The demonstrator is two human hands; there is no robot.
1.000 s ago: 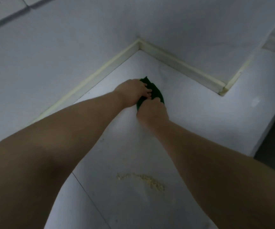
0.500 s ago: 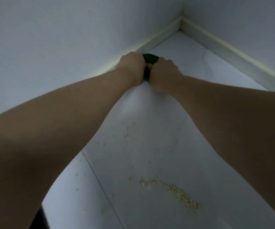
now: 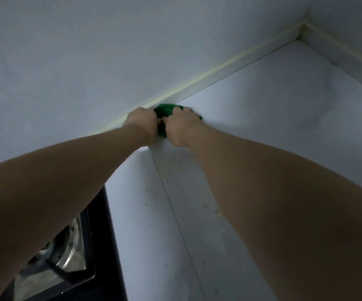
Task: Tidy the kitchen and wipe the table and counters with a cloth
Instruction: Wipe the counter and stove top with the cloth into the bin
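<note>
At the desk's (image 3: 145, 240) near left edge sits a black hob (image 3: 104, 246). Pale crumbs (image 3: 219, 212) lie beside the right forearm. Farther on, the left hand (image 3: 144, 123) and right hand (image 3: 181, 127) meet, fingers curled round a bunched green cloth (image 3: 164, 110) that touches the desk's back edge.

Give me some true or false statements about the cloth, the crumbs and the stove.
1. Both the left hand and the right hand hold the green cloth. True.
2. The cloth sits in the counter's far corner. False: it is by the wall strip, well left of the corner.
3. Crumbs lie on the counter beside the right forearm. True.
4. The stove is on the right. False: it is at lower left, under the left arm.
</note>
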